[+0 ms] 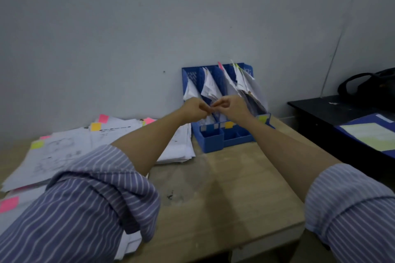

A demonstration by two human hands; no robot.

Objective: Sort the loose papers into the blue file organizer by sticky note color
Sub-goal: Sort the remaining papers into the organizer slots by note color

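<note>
The loose papers (64,151) lie in an overlapping spread on the left part of the wooden surface (224,188), carrying pink, orange and yellow sticky notes (96,126) at their edges. The left hand (195,108) and the right hand (232,105) meet in front of the blue file organizer (215,134). The fingers of both hands are curled inward with tips touching or nearly touching; whether they pinch anything cannot be determined. The organizer stands upright against the grey wall (149,28), its slots already holding sheets, with colored labels on its front edge. At far right, a black desk (316,113) carries a blue folder (363,132) and a black bag (369,85).
</note>
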